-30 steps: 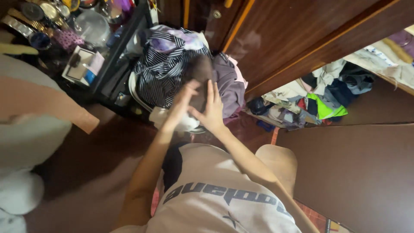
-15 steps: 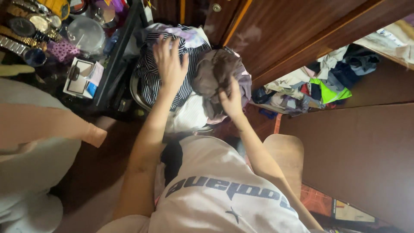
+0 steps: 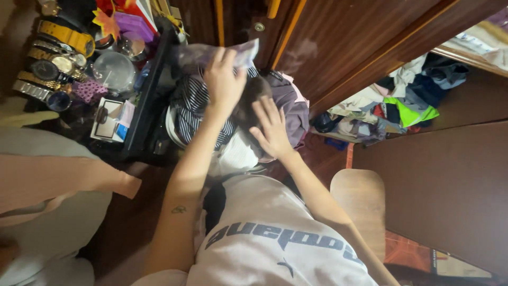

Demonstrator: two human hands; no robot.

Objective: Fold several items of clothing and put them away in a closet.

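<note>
My left hand point(image 3: 225, 79) grips a light purple and white garment point(image 3: 211, 53) and holds it up over a white laundry basket point(image 3: 170, 121) heaped with clothes. A black-and-white striped garment point(image 3: 193, 108) lies on the heap's left side. My right hand point(image 3: 272, 127) rests with fingers spread on a mauve-brown garment point(image 3: 291, 108) on the right side of the heap. A white cloth point(image 3: 238, 153) shows at the near edge of the basket.
A dark shelf point(image 3: 140, 100) at left carries several wristwatches point(image 3: 50, 63), a clear round lid, a small white box point(image 3: 108, 119) and bright boxes. A brown wooden wardrobe door point(image 3: 349, 37) stands behind. An open wardrobe compartment at right holds jumbled clothes point(image 3: 394, 108).
My left hand closed on the light purple garment and lifted it off the striped one. My right hand let go of the bunched mauve cloth and now lies flat on it.
</note>
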